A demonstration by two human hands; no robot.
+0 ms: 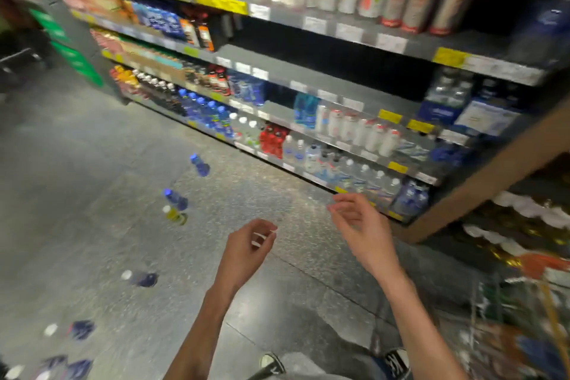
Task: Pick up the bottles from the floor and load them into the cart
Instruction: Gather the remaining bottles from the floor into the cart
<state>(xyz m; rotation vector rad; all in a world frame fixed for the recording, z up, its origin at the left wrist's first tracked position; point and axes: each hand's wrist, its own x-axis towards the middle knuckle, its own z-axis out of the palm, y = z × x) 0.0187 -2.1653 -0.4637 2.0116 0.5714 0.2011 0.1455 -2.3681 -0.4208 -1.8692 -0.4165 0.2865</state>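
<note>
Head view, motion-blurred throughout.

Hands: my left hand (249, 245) is out in front over the floor (92, 148), fingers loosely curled, nothing in it. My right hand (361, 225) is a little higher and to the right, fingers relaxed and partly spread, also released and carrying nothing. Both forearms reach forward from the bottom of the frame. The two hands are apart from each other and touch no object.

Bottles on the floor, all to the left of my hands:
- blue-capped bottle (200, 164), farthest away, near the base of the shelving (339, 71).
- second blue bottle (175, 198), closer, with a yellow bottle (175, 215) with a white cap just beside it; whether they touch I cannot tell.
- dark bottle with white cap (140, 278), nearer still.
- another dark bottle (75, 329) at lower left.
- a cluster (55, 367) at the bottom left corner, too blurred to count.

Whether these bottles stand or lie I cannot tell.

Cart (524, 333): wire frame at the lower right edge, to the right of my right arm, with blurred items inside that I cannot identify.

My shoes (273, 362) show at the bottom edge, on the grey speckled floor. The shelving on the right holds rows of drinks.
</note>
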